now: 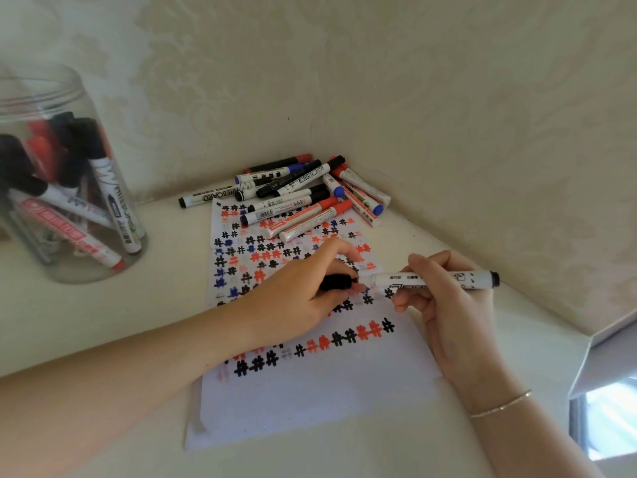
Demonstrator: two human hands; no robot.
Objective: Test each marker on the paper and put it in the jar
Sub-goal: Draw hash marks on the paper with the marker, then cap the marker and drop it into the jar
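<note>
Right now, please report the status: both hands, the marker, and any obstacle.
Left hand grips black cap; right hand holds white black-ended marker. Cap at marker tip, above scribbled white paper. Clear plastic jar far left, path open.

Left hand and right hand meet, each grip curled, forearms converging.

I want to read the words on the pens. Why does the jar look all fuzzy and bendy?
Head view: the jar sits at the wide-angle lens's left edge, so it leans and smears, and its clear wall blurs the markers inside; the marker pile near the middle is sharper; the marker in the right hand is slightly soft.
</note>
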